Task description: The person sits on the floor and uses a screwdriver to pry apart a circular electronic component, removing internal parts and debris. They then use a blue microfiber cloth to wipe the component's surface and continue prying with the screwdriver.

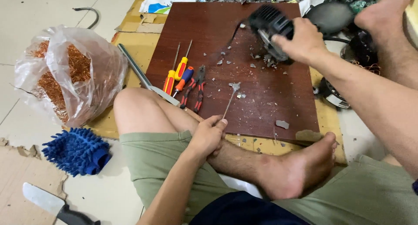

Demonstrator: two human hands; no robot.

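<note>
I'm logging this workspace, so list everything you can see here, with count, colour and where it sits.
Wooden board: one, dark red-brown, on cardboard on the floor.
Black device: one, held above the board's far right, blurred.
Thin tool: one, metal shaft, tip on the board.
Screwdrivers: three, red, yellow and orange handles, board's left edge.
Pliers: one, red-black handles, beside the screwdrivers.
Grey fragments: many, scattered on the board.
Plastic bag: one, clear, holding copper wire, left.
Cleaning mitt: one, blue, lower left.
Knife: one, black handle, bottom left.
Left hand: grips the thin tool.
Right hand: grips the black device.
</note>
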